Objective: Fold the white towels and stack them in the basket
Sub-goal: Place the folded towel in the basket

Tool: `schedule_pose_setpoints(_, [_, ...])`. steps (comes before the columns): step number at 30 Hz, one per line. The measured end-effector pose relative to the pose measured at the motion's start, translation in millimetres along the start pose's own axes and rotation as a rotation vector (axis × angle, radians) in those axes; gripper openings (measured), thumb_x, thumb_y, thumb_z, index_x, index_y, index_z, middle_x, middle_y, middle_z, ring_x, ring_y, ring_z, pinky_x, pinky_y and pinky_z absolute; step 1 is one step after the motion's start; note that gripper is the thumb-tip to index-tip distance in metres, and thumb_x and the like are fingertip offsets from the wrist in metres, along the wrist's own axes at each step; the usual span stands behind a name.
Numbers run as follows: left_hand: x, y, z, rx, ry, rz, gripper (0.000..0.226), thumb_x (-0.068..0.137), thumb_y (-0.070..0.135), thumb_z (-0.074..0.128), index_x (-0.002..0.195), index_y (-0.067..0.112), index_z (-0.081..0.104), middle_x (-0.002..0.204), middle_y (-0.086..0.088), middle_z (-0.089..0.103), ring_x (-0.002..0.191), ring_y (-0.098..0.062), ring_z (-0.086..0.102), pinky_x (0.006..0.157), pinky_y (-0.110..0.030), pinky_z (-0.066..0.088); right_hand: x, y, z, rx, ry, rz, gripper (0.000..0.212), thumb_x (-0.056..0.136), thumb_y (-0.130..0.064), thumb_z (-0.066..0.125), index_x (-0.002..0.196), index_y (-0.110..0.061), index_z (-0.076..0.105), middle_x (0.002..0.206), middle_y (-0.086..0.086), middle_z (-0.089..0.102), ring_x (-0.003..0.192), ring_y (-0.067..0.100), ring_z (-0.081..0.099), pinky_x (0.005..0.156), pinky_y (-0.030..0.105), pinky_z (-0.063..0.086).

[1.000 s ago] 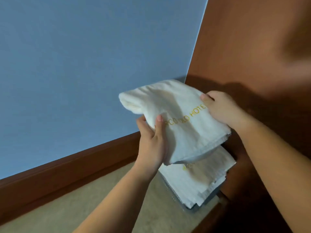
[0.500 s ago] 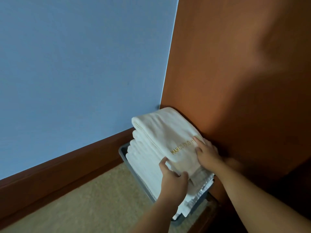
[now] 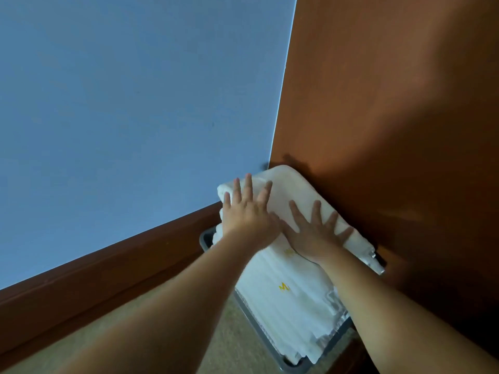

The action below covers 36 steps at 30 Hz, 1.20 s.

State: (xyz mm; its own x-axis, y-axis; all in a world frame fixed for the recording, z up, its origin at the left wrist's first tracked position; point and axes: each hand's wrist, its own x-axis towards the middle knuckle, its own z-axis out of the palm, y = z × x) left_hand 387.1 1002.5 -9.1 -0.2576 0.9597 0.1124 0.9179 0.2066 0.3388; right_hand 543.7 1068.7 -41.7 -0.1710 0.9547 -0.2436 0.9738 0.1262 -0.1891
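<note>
In grey basket [image 3: 205, 240], wall corner: stack of folded white towels [image 3: 291, 300]. On top towel [image 3: 290, 186]: left hand [image 3: 247, 211] and right hand [image 3: 314, 232], flat, fingers spread, pressing, gripping nothing.

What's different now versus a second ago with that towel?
The folded towel came down from mid-air onto the stack in the basket. Both hands let go: left hand and right hand now press flat on it. Basket unchanged.
</note>
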Motion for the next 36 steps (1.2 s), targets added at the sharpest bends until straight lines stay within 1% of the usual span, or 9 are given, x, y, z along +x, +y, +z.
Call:
schedule_pose_setpoints(3, [35,-37,25,0.146,-0.233,0.034,0.076,0.096,0.073,0.025,0.163,0.048,-0.001,0.174,-0.005,-0.011,0.16,-0.026,-0.011,0.127,-0.055,-0.001,9,7,10,0.022,-0.004,0.029,0.086,0.072,-0.103,0.003,0.148,-0.069,-0.018,0.171,-0.003,-0.025,0.155,0.046,-0.019,0.112,0.078,-0.013])
schedule_pose_setpoints(9, [29,-57,51,0.079,-0.255,-0.012,0.078,0.095,0.08,0.021,0.161,0.051,-0.007,0.174,-0.002,-0.015,0.16,-0.024,-0.012,0.127,-0.057,0.0,15,-7,14,-0.057,-0.052,0.012,0.091,0.069,-0.104,0.01,0.149,-0.069,-0.014,0.17,-0.004,-0.027,0.154,0.046,-0.021,0.112,0.077,-0.016])
schedule_pose_setpoints(13, [-2,-71,24,-0.067,-0.313,0.02,0.08,0.098,0.075,0.037,0.163,0.049,-0.002,0.174,0.001,-0.015,0.16,-0.021,-0.011,0.128,-0.058,0.006,-6,-28,-3,-0.159,-0.13,0.057,0.086,0.087,-0.09,0.02,0.158,-0.055,-0.011,0.172,0.004,-0.022,0.155,0.048,-0.016,0.112,0.078,-0.012])
schedule_pose_setpoints(17, [-95,-99,-22,-0.248,-0.106,-0.064,0.08,0.099,0.065,0.049,0.165,0.044,0.007,0.174,0.005,0.008,0.16,-0.018,0.007,0.128,-0.047,0.021,-53,-82,-15,-0.186,-0.031,-0.134,0.074,0.104,-0.058,0.034,0.164,-0.039,-0.005,0.173,0.005,-0.017,0.157,0.045,-0.014,0.117,0.078,0.001])
schedule_pose_setpoints(19, [-156,-126,-43,-0.258,0.051,-0.111,0.077,0.099,0.064,0.049,0.164,0.041,0.016,0.171,0.008,0.022,0.158,-0.014,0.017,0.127,-0.041,0.024,-90,-124,-6,-0.135,0.06,-0.331,0.074,0.104,-0.057,0.039,0.164,-0.041,-0.002,0.174,0.001,-0.014,0.158,0.041,-0.011,0.121,0.073,0.008])
schedule_pose_setpoints(22, [-252,-180,-81,-0.213,0.139,-0.251,0.07,0.099,0.064,0.048,0.161,0.041,0.025,0.162,0.016,0.037,0.148,-0.006,0.032,0.121,-0.026,0.025,-159,-204,20,-0.057,0.105,-0.608,0.076,0.103,-0.058,0.043,0.164,-0.04,0.001,0.174,-0.002,-0.009,0.16,0.034,-0.007,0.124,0.066,0.014])
schedule_pose_setpoints(27, [-409,-275,-149,-0.103,0.292,-0.584,0.062,0.099,0.062,0.051,0.156,0.042,0.036,0.146,0.019,0.05,0.132,-0.005,0.045,0.106,-0.025,0.042,-294,-335,64,0.048,-0.019,-0.983,0.079,0.103,-0.058,0.046,0.165,-0.039,0.0,0.175,-0.003,-0.007,0.161,0.03,0.001,0.126,0.055,0.025])
schedule_pose_setpoints(32, [-563,-342,-202,-0.068,0.518,-0.872,0.05,0.097,0.055,0.06,0.142,0.035,0.056,0.133,0.014,0.06,0.121,-0.009,0.055,0.105,-0.031,0.046,-426,-428,102,0.058,-0.152,-1.292,0.079,0.102,-0.055,0.051,0.166,-0.037,0.006,0.175,0.002,0.005,0.16,0.025,0.014,0.123,0.049,0.029])
schedule_pose_setpoints(36, [-673,-369,-219,-0.084,0.641,-1.068,0.041,0.096,0.049,0.065,0.135,0.034,0.061,0.13,0.015,0.062,0.121,-0.009,0.055,0.096,-0.025,0.042,-521,-482,141,0.009,-0.253,-1.452,0.077,0.102,-0.053,0.053,0.165,-0.037,0.013,0.173,0.0,0.014,0.157,0.024,0.021,0.119,0.049,0.036])
